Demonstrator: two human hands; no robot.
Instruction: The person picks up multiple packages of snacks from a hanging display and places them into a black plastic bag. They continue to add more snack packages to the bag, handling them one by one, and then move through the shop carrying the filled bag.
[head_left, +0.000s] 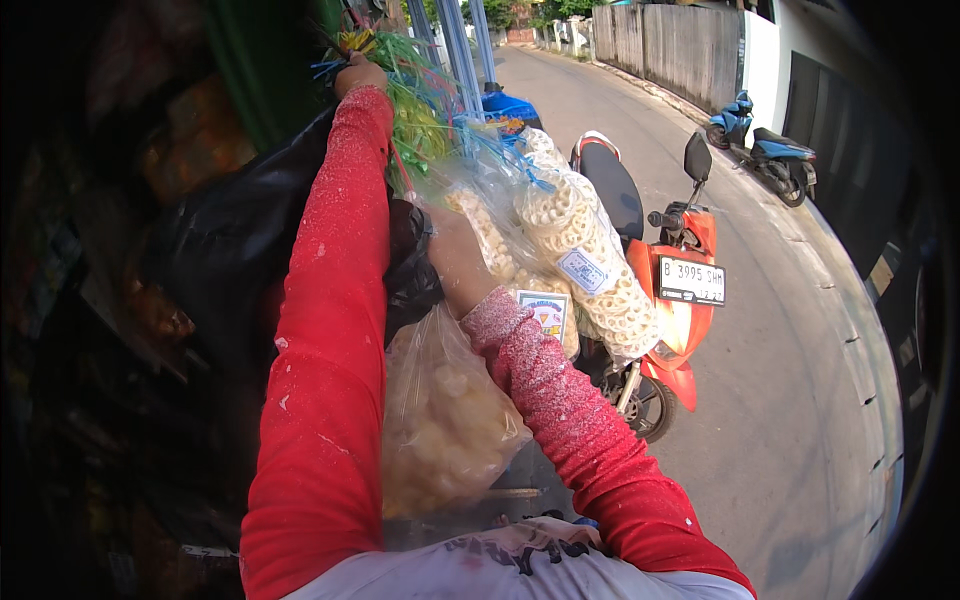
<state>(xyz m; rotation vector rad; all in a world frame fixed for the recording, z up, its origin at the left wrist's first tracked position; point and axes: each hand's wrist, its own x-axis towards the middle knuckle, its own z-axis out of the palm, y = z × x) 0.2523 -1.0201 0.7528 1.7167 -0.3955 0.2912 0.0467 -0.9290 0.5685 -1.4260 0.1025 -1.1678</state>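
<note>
My right hand (pixel 452 262) vanishes among hanging cracker bags (pixel 590 265); my left hand's (pixel 358 75) fingers hide in plastic ties (pixel 415 95).

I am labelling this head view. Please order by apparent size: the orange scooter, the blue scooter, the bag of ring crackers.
1. orange scooter, partly hidden by the bags.
2. bag of ring crackers, which looks almost as large, but it is much nearer the camera, so this is unsure.
3. blue scooter, far away.

left arm: stretched way up, red sleeve
left hand (pixel 358 75): fist closed up top
right hand (pixel 452 262): mostly hidden, forearm raised
</note>
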